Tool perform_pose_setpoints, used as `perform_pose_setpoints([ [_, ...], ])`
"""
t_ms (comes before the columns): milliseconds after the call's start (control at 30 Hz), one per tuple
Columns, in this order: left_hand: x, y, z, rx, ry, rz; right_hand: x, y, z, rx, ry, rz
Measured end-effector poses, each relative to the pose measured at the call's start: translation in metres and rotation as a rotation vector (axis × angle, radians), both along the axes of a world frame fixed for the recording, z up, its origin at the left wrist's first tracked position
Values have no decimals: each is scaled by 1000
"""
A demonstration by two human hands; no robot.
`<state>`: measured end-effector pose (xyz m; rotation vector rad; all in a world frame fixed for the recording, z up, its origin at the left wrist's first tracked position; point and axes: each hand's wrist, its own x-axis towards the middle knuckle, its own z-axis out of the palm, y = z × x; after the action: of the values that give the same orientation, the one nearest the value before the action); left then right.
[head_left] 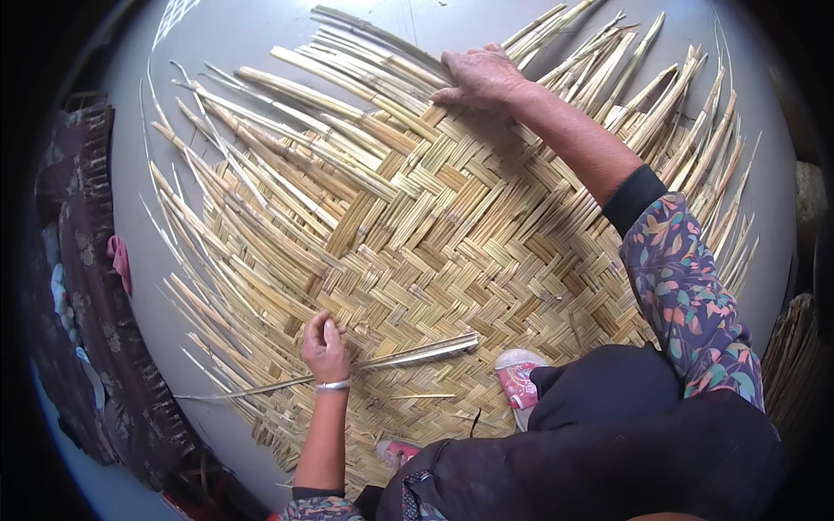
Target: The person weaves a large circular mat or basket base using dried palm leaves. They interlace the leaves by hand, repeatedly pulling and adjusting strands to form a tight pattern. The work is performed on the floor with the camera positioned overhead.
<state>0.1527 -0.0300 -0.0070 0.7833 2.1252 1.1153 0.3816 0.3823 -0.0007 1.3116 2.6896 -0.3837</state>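
Observation:
A large mat of split reed strips [469, 234], woven in a herringbone pattern, spreads under me. Its strip ends fan out loose at the far, left and right sides. At the far edge of the weave my right hand [486, 78] is closed, with thumb and fingers around the end of a long reed strip [373, 35]. My left hand [324, 349] is above the mat's left part, fingers curled in beside the loose strips; what they hold, if anything, is hidden. Just right of its wrist a single split reed [417, 352] lies across the weave.
My pink-and-white shoes [519, 379] rest on the mat, one at its middle and one nearer. Dark patterned cloth [104, 286] with a pink piece [119, 260] hangs at the left. A bundle of stalks [792, 356] stands at the right edge. Grey floor [217, 43] surrounds the mat.

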Motion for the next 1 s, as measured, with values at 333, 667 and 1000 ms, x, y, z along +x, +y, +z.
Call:
perform_pose_setpoints([
  [333, -12, -154, 33, -503, 799, -713, 17, -44, -3, 670, 326, 47],
  [667, -26, -152, 12, -532, 872, -538, -19, -237, 38, -26, 597, 633],
  [1000, -75, -117, -4, -378, 1358, -577, 25, -323, 44, -785, 418, 732],
])
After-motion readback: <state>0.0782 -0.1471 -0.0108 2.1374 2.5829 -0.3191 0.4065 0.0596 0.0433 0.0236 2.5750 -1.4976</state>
